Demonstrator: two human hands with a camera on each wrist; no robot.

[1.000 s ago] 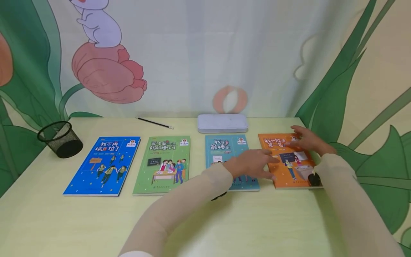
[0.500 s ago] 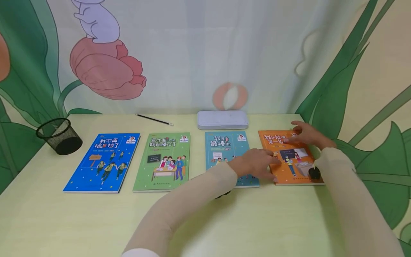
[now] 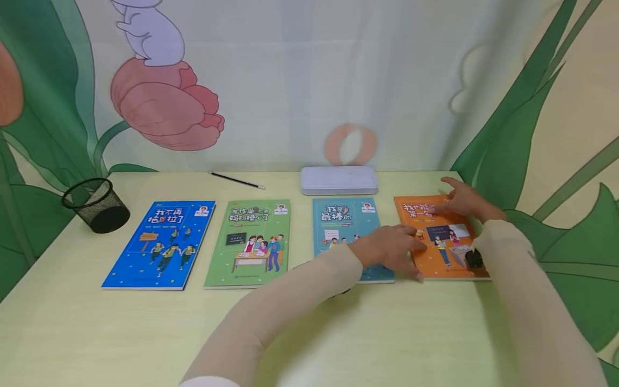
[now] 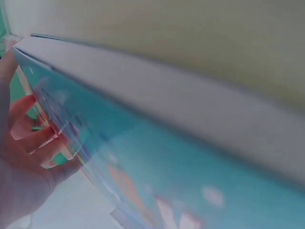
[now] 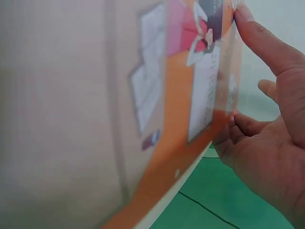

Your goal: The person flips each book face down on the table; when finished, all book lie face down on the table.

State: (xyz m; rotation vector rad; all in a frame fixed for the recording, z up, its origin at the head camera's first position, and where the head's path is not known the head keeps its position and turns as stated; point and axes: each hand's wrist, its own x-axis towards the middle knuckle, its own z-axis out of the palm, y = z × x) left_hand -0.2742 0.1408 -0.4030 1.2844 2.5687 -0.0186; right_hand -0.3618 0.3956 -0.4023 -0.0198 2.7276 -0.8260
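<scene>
An orange book (image 3: 437, 258) lies flat at the right end of a row of books. My left hand (image 3: 389, 248) reaches over the teal book (image 3: 338, 223), its spread fingers at the orange book's left edge. In the left wrist view, that hand (image 4: 28, 167) shows loosely extended fingers beyond the teal cover. My right hand (image 3: 466, 203) is at the orange book's upper right. In the right wrist view, the thumb of the right hand (image 5: 281, 129) touches the cover, while other fingers bend beside the book's edge. Neither hand visibly pinches the book.
Further left lie a green book (image 3: 251, 226) and a blue book (image 3: 155, 247). A black mesh pen holder (image 3: 96, 207) stands at the back left. A pencil (image 3: 237, 180) and a pale pencil case (image 3: 338, 180) lie along the table's (image 3: 309, 344) rear, before a printed curtain (image 3: 271, 97).
My left hand has slid slightly toward the near end of the orange book's left edge. The right hand keeps nearly the same place. The books show no clear shift apart from camera motion.
</scene>
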